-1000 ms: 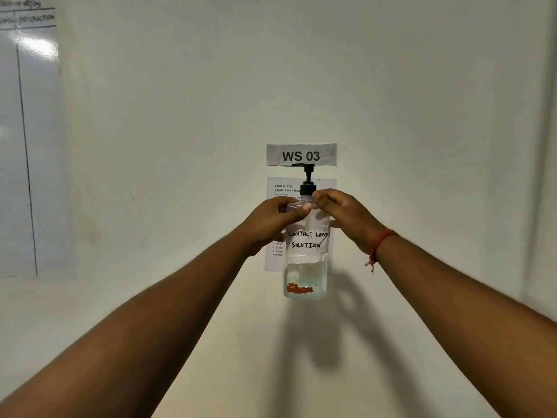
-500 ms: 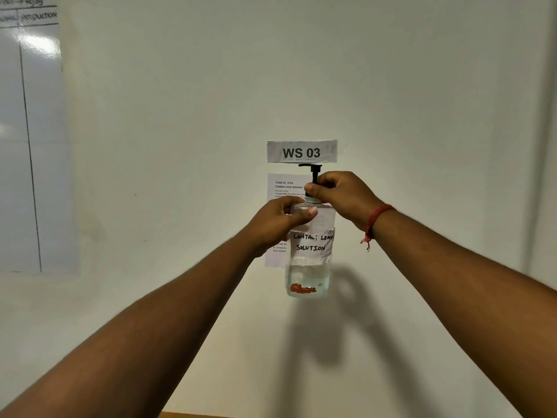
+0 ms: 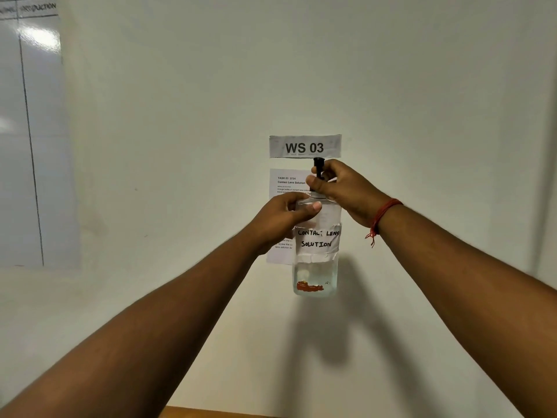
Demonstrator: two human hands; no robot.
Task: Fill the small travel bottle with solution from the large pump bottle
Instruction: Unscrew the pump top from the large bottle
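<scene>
I hold the large clear pump bottle (image 3: 316,267) up in front of the wall. It carries a white handwritten label reading "CONTACT LENS SOLUTION" and has a little clear liquid and a red mark near its base. My left hand (image 3: 281,220) grips the bottle's shoulder from the left. My right hand (image 3: 340,191) is closed around the black pump head (image 3: 318,164) and its collar at the top. The small travel bottle is not in view.
A "WS 03" sign (image 3: 305,146) and a printed task sheet (image 3: 286,188) are stuck to the white wall behind the bottle. A whiteboard (image 3: 27,131) hangs at the far left. A strip of wooden table edge (image 3: 211,413) shows at the bottom.
My right hand has moved from the bottle's neck up onto the pump head and collar. The bottle has risen slightly; the left hand keeps its grip on the shoulder.
</scene>
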